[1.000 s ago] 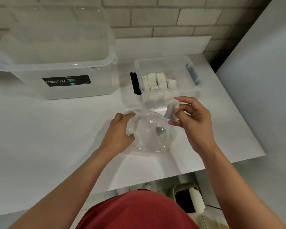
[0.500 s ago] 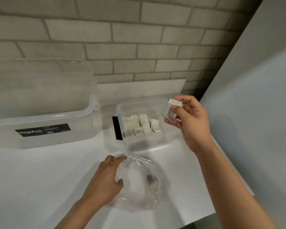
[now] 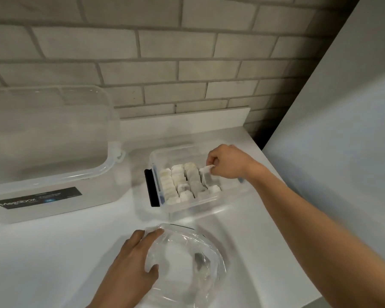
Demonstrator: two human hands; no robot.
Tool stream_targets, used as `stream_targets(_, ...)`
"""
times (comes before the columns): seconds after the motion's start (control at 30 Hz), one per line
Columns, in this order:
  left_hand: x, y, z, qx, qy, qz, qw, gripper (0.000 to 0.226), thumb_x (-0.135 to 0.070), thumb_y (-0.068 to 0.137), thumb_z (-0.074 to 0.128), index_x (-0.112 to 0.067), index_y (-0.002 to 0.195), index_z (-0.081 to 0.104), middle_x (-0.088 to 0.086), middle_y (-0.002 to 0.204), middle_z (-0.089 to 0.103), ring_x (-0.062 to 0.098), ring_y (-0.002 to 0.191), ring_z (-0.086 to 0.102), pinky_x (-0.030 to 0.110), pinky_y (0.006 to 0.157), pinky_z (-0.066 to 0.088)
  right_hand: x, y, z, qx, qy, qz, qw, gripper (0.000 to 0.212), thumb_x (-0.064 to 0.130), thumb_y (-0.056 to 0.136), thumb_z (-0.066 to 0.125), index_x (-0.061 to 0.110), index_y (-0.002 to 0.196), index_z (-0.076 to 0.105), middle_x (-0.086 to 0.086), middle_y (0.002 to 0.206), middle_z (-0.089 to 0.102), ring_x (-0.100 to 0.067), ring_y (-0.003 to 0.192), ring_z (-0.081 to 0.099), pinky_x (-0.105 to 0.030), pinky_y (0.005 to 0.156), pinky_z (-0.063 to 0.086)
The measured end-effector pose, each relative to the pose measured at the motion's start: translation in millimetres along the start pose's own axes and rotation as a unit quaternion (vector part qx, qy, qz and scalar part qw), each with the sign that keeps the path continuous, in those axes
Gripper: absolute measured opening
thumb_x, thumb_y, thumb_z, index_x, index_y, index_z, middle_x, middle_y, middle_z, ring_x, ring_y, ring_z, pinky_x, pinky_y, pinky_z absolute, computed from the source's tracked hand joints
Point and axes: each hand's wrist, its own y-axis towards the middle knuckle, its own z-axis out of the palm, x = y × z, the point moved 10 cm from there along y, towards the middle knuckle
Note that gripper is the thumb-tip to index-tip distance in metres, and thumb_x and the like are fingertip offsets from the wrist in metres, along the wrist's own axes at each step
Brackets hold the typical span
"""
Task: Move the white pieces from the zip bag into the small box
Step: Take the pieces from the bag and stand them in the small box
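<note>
piece [image 3: 206, 172] was pinched in r hand's [image 3: 228, 162] curled fingers, low over the right end of the small box [image 3: 193, 207], right by the rows of white pieces [image 3: 182, 183] packed in there. l hand [image 3: 131, 263] gripped the zip bag [image 3: 187, 258] by its edge on the table [image 3: 53, 252]; smth left inside afaict. risk imo: letting go crooked, so it wedges or tips neighbours. big tub [image 3: 49, 152] sat beside the box.

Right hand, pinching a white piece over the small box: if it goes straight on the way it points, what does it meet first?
Likely the packed white pieces in the small box, just below the held white piece that the right hand pinches, though depth is unclear.
</note>
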Motion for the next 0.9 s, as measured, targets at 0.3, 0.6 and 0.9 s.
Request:
stream_targets(0.3, 1.5, 4.7, -6.8, -0.005, 0.007, 0.009, 1.0, 0.076, -0.027, 0.084, 0.07, -0.05, 0.149, 0.036, -0.029, 0.117, 0.04, 0.003, 0.115, 0.05, 0.023, 0.093, 0.048, -5.5, 9.1, 56.0, 0.131, -0.161, 0.013, 0.978, 0.02, 0.002, 0.089, 0.06, 0.007, 0.104, 0.072, -0.005, 0.102, 0.073, -0.022, 0.092, 0.067, -0.035, 0.082, 0.06)
stream_targets(0.6, -0.6, 5.9, -9.8, -0.017, 0.017, 0.006, 1.0, 0.076, -0.025, 0.083, 0.07, -0.05, 0.147, 0.039, -0.031, 0.118, 0.041, 0.004, 0.114, 0.05, 0.024, 0.093, 0.048, -5.7, 11.7, 49.0, 0.084, -0.239, 0.043, 0.966, 0.023, -0.007, 0.089, 0.064, 0.003, 0.109, 0.064, -0.005, 0.079, 0.05, -0.019, 0.068, 0.055, -0.029, 0.067, 0.048)
stream_targets(0.9, -9.4, 7.9, -10.7, -0.018, 0.016, 0.001, 1.0, 0.075, -0.033, 0.085, 0.071, -0.044, 0.151, 0.037, -0.023, 0.12, 0.035, 0.007, 0.124, 0.045, 0.025, 0.096, 0.048, 2.0, -14.7, 3.8, 0.01, -0.22, 0.059, 0.974, 0.041, 0.001, 0.088, 0.071, 0.01, 0.126, 0.06, -0.014, 0.123, 0.06, -0.035, 0.105, 0.062, -0.039, 0.08, 0.053)
